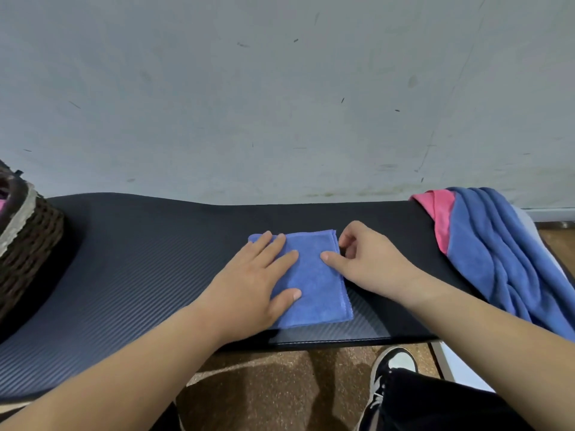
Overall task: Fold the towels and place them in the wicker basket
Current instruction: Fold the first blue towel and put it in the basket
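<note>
From here my left hand [258, 287] covers the folded blue towel's [317, 281] left part, so I can't see that edge under my fingers [280, 253]. Far left of them, the wicker basket [28, 237] is cut by the frame; far right, the towel pile [510, 253] runs off too.

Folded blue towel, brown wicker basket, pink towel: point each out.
Folded blue towel [317, 284]: head view, bare middle between the hands.
Brown wicker basket [29, 244]: head view, woven side wall.
Pink towel [441, 213]: head view, exposed part beside the blue pile.
</note>
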Tool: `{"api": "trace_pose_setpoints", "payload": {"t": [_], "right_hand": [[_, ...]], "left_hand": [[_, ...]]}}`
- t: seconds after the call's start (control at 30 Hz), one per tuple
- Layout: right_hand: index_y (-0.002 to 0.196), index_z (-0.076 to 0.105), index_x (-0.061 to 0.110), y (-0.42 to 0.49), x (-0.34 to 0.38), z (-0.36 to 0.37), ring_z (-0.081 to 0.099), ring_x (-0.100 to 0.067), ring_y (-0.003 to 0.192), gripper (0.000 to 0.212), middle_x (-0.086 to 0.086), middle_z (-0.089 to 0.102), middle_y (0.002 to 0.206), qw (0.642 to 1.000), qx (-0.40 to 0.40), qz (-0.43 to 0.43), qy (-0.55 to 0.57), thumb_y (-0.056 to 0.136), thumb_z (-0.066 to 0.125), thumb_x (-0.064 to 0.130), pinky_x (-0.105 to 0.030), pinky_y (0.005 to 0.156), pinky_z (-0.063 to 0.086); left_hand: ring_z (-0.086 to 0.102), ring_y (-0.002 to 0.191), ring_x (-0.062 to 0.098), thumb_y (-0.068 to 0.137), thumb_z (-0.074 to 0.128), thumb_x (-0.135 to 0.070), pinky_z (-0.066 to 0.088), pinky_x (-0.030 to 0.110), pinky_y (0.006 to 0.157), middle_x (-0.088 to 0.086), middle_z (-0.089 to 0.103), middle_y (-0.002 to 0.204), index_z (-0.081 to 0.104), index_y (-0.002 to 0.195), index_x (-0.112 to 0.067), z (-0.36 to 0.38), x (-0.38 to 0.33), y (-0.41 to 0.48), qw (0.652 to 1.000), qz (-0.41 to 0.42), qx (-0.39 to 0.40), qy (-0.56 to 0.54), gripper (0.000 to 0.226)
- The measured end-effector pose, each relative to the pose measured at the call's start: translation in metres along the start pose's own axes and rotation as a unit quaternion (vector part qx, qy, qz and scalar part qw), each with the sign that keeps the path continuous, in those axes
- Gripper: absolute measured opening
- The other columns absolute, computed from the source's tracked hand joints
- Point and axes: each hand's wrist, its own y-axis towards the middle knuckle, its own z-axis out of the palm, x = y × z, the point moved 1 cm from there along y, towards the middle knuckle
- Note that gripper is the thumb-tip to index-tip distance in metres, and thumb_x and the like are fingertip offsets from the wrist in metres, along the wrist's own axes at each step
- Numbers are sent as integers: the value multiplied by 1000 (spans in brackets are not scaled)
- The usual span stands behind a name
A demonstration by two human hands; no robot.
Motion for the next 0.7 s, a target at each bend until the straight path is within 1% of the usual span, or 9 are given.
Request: {"api": "trace_pose_setpoints", "payload": {"t": [0.07,0.13,0.2,0.23,0.3,0.37,0.53,0.63,0.7], "right_hand": [[105,54,29,-3,2,-2,60,-9,89,36,11,58,102,995,-46,-65,-57,84,72,52,-38,79,55],[131,53,31,-9,7,-4,53,-13,123,55,10,52,133,982,-45,-165,-78,85,66,58,-40,101,50],[154,38,31,-17,14,0,20,-17,154,81,3,28,164,968,18,-229,-105,85,59,68,-39,124,26],[160,26,34,-21,16,4,2,-16,158,89,3,11,170,961,55,-239,-131,86,55,73,-38,127,13],[162,0,42,-26,15,13,-24,-11,154,95,9,-17,170,950,128,-213,-189,88,47,78,-39,128,-2],[158,-16,45,-26,10,19,-35,-8,149,97,13,-31,165,943,169,-178,-223,87,40,82,-43,127,-8],[155,-24,44,-22,6,25,-44,-6,143,103,14,-41,160,940,192,-156,-234,84,35,88,-44,125,-14],[158,-17,45,-22,9,22,-39,-3,145,100,16,-34,163,949,195,-151,-195,84,36,87,-42,125,-14],[159,-10,45,-20,9,18,-32,-1,148,92,18,-25,166,957,183,-151,-167,88,36,82,-41,126,-10]], "left_hand": [[-4,158,17,86,16,-74,-6,31,126,-1,5,171,26,161,-27,-3,1,1,999,-7,12,-43,89],[5,158,16,91,34,-70,8,33,128,-1,13,170,35,157,-26,-10,4,3,992,-28,-12,-123,80],[28,151,20,93,51,-57,28,34,122,1,32,164,45,151,-25,-18,9,1,982,-75,-83,-155,66],[41,141,22,92,56,-54,38,35,114,0,43,154,48,147,-24,-21,11,-1,977,-108,-111,-144,63],[56,116,22,89,61,-55,50,37,95,-3,56,129,48,142,-25,-24,12,-3,970,-183,-101,-125,63],[61,106,20,88,61,-59,53,39,88,-4,61,119,44,142,-24,-22,7,-5,962,-225,-54,-143,67],[58,124,20,86,73,-42,49,33,96,-1,57,141,28,155,-18,-20,-4,1,926,-264,-55,-266,85],[67,90,14,78,81,-29,57,36,80,-3,70,104,55,110,-19,-27,-1,2,881,-309,-71,-353,42],[71,84,19,77,80,-21,61,43,77,0,73,88,65,93,-16,-31,6,1,849,-329,-75,-406,22]]}}
